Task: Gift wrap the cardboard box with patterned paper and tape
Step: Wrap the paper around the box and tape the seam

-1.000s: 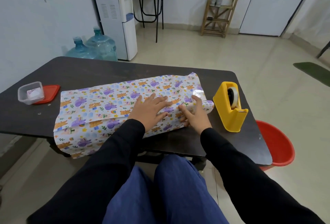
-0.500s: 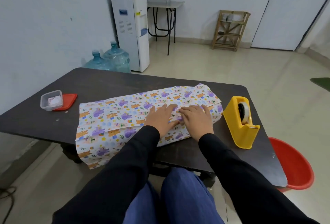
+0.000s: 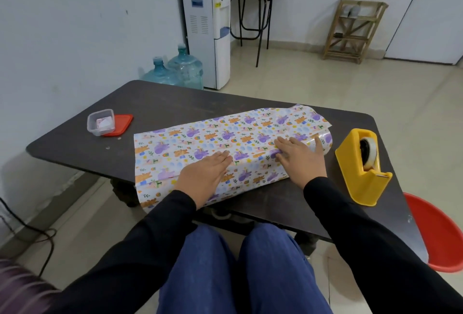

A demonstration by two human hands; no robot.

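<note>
White wrapping paper (image 3: pixel 200 143) printed with purple and orange animals lies folded over the box on the dark table (image 3: pixel 175 108); the box itself is hidden under it. The paper's left end hangs past the table's front edge. My left hand (image 3: pixel 205 173) lies flat on the near part of the paper, fingers straight. My right hand (image 3: pixel 299 157) presses flat on the paper seam near the right end, next to a shiny strip of clear tape (image 3: pixel 318 138). A yellow tape dispenser (image 3: pixel 360 165) stands on the table just right of the parcel.
A small clear plastic container (image 3: pixel 100 122) with a red lid (image 3: pixel 120 125) beside it sits at the table's left. A red tub (image 3: pixel 436 236) stands on the floor at the right. Water bottles (image 3: pixel 185 68) and a water dispenser (image 3: pixel 205 28) stand behind the table.
Both hands slid apart along the paper: the left moved leftward and nearer, the right toward the taped right end. The camera view tilted up.
</note>
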